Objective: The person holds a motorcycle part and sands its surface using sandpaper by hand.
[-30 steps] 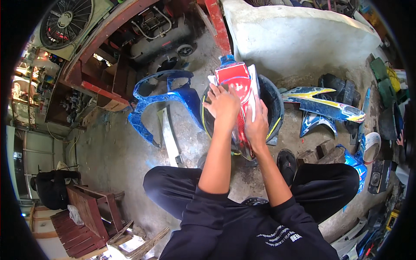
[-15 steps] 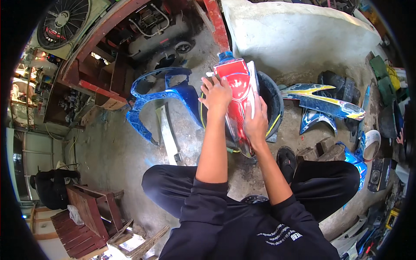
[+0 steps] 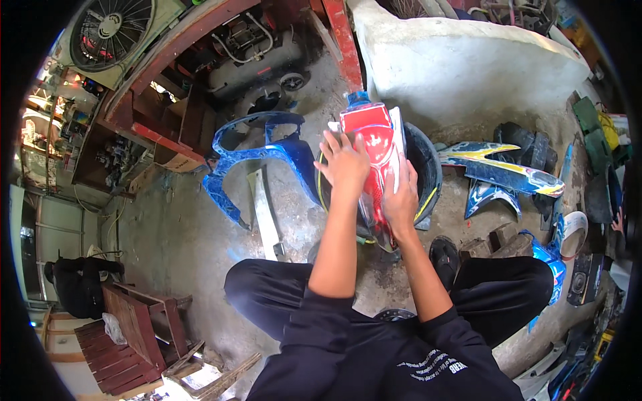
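A red, white and blue motorcycle body panel (image 3: pixel 376 142), long and narrowing toward me, rests over a dark round tub (image 3: pixel 436 162). My left hand (image 3: pixel 347 164) lies on its left edge, fingers spread and palm down. Whether anything thin is under that palm is hidden. Around the panel's right side, lower down, my right hand (image 3: pixel 401 206) is closed with the fingers pointing away from me. The tub's inside is mostly covered by the panel and my hands.
Left of the tub lie a blue fairing frame (image 3: pixel 289 148) and a long pale strip (image 3: pixel 264 217). To the right are blue-yellow panels (image 3: pixel 505 165) and wooden blocks (image 3: pixel 505 237). A white wall (image 3: pixel 461 63) stands behind; a red bench (image 3: pixel 134 327) is at lower left.
The whole scene has shifted slightly right and down in view. My left hand's fingers are spread a little differently on the panel; my right hand keeps its hold.
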A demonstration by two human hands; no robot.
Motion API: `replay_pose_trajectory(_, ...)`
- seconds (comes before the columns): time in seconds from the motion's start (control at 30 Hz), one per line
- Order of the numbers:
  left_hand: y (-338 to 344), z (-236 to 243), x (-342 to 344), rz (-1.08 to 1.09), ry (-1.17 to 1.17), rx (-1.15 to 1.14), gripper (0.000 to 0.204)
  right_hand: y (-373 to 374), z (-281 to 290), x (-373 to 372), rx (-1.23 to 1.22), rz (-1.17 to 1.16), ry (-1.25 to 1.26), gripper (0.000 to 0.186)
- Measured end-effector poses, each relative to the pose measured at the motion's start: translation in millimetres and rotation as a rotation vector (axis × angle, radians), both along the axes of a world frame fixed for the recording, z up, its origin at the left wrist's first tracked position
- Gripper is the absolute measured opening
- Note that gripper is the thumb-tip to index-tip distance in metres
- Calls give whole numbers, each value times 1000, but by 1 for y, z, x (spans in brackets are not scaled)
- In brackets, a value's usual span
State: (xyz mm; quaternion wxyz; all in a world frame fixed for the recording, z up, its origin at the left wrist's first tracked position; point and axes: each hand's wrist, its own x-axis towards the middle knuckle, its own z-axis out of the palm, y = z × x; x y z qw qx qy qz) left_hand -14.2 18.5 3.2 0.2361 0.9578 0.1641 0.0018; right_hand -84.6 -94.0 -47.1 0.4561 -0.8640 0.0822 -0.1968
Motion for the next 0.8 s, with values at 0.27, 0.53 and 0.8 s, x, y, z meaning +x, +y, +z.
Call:
replay_pose_trajectory(0.27, 2, 10, 17, 85, -9, -35, 72, 8, 4, 1, 24, 21, 17, 52)
replay_pose_trajectory(0.53, -6, 3, -2, 37, -21, -58, 72, 2, 2, -2, 22, 22, -12, 51)
replay_pose_trajectory(0.8, -23, 6, -13, -30, 50, 18, 73, -6, -2, 4, 23, -6, -4, 51)
